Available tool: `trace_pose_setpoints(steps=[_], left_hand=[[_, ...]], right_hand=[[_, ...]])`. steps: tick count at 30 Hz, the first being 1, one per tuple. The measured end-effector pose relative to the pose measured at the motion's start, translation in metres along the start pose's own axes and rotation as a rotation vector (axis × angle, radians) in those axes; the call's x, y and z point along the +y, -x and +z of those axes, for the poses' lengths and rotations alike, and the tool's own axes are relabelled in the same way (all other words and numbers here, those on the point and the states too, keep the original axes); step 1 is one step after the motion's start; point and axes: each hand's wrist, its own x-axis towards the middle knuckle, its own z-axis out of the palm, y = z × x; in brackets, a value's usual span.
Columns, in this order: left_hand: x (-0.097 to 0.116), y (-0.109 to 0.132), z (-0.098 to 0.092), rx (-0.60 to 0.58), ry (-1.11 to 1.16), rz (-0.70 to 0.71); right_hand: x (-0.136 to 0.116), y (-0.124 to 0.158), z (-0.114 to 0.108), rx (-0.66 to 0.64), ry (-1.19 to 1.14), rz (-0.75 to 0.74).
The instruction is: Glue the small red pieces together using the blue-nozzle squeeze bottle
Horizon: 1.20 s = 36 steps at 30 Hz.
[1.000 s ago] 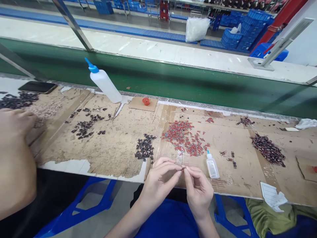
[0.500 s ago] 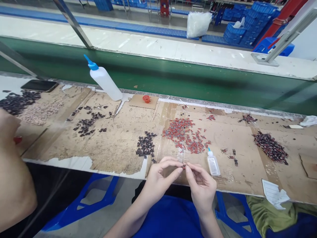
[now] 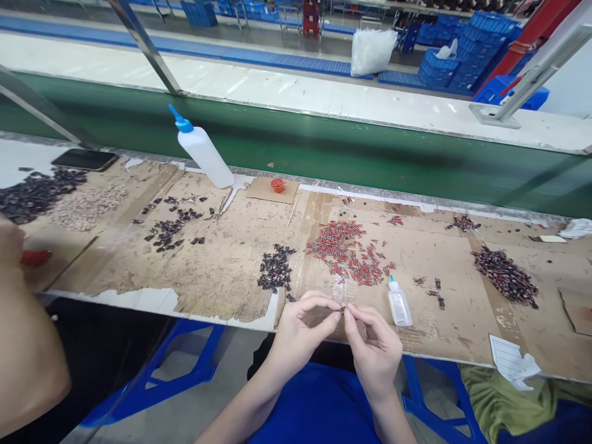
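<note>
My left hand [image 3: 303, 327] and my right hand [image 3: 374, 345] meet fingertip to fingertip over the front edge of the bench. Between them they pinch a small dark and red part [image 3: 343, 309], mostly covered by the fingers. Beyond my hands lies a pile of small red and silver parts [image 3: 342, 240]. Left of that is a heap of small black parts [image 3: 274, 268]. A small clear bottle with a blue tip [image 3: 399, 303] stands just right of my right hand. Several loose dark and red pieces [image 3: 435, 293] lie farther right.
A large pile of black and red pieces [image 3: 504, 275] is at the right. A big white bottle [image 3: 206, 157] stands at the back left, near a red cap [image 3: 277, 185]. Another person's arm [image 3: 28, 345] reaches in from the left, by black parts [image 3: 41, 191] and a phone [image 3: 86, 159].
The view has shifted slightly, so the bench's left side appears farther right. My hands keep their pinch on the small part. The other person's arm has moved a little and shows more of a red item.
</note>
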Motion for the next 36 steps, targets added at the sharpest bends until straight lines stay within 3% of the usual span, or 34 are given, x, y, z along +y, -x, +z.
trace_pose_setpoints(steps=[4,7,10,13,15,17,19,22,25,30,33,36], left_hand=[[-0.012,-0.002,0.006,0.005,-0.037,-0.017],[-0.017,-0.003,0.013,-0.080,-0.093,-0.004],[-0.018,-0.005,0.009,-0.134,-0.313,0.094],[-0.022,-0.008,-0.015,-0.057,-0.658,0.245],[-0.025,-0.009,-0.038,0.052,-0.870,0.343],[-0.028,-0.009,-0.062,0.086,-1.024,0.415],[-0.029,-0.010,-0.080,0.011,-1.118,0.464],[-0.030,-0.012,-0.090,-0.147,-1.214,0.506],[-0.031,-0.015,-0.086,-0.236,-1.273,0.522],[-0.027,-0.010,-0.072,-0.268,-1.254,0.509],[-0.028,0.001,-0.058,-0.299,-1.117,0.553],[-0.037,0.007,-0.041,-0.318,-1.003,0.580]], right_hand=[[0.004,-0.002,-0.004,-0.033,0.081,-0.066],[0.015,-0.002,-0.015,-0.033,0.143,-0.047],[0.033,-0.006,-0.036,0.117,0.239,0.029],[0.050,-0.016,-0.065,0.387,0.389,0.161],[0.055,-0.023,-0.080,0.406,0.532,0.183],[0.055,-0.027,-0.087,0.393,0.650,0.140],[0.052,-0.026,-0.087,0.369,0.719,0.085],[0.051,-0.018,-0.077,0.268,0.803,0.051],[0.058,-0.013,-0.071,0.159,0.875,0.059],[0.067,-0.013,-0.076,0.102,0.844,0.117],[0.062,-0.012,-0.076,0.136,0.698,0.238],[0.054,-0.011,-0.073,0.195,0.389,0.389]])
